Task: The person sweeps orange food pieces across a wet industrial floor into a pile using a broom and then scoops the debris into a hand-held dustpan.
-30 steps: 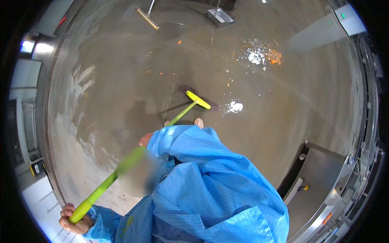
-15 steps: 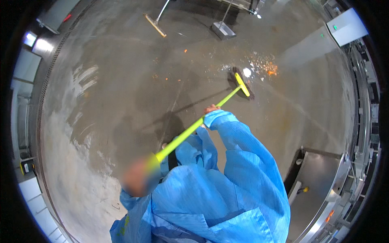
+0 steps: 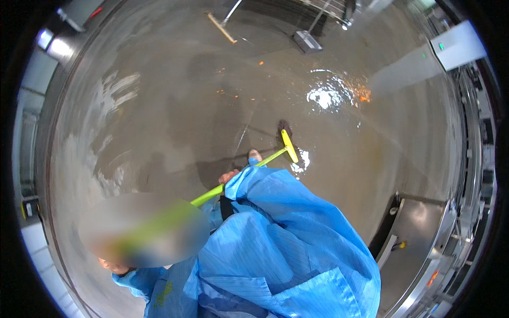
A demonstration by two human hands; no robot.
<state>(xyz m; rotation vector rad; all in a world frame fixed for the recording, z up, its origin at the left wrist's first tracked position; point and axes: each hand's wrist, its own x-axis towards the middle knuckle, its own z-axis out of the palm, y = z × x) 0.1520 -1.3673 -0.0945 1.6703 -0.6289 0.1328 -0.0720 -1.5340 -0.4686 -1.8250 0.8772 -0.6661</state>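
At the far left, the left hand (image 3: 114,265) sits low near the upper end of the yellow-green handle (image 3: 233,183). A blurred patch covers most of it, so I cannot tell how its fingers lie, though the handle runs straight into that spot. The handle slants up and to the right across the blue sleeve (image 3: 275,212). About midway along it the right hand (image 3: 229,176) shows just above the sleeve's cuff, its fingers wrapped closed around the shaft.

Further right, the handle ends in the yellow squeegee head (image 3: 289,146), which lies flat on the wet floor (image 3: 159,122) with a dark strip under it and a small bright patch of water touching its near side. Beyond it, up and to the right, a shining puddle (image 3: 326,96) holds orange scraps (image 3: 362,94); a few more scraps lie scattered to the upper left of the head. Well apart at the top lie a second floor tool (image 3: 221,27) and a grey dustpan-like piece (image 3: 307,41). A steel cabinet (image 3: 419,228) stands at the lower right.

The work in hand looks like a stroke pushing water across the floor, with the head set down short of the puddle. The next move would call for keeping the blade pressed flat and both hands firm on the shaft.
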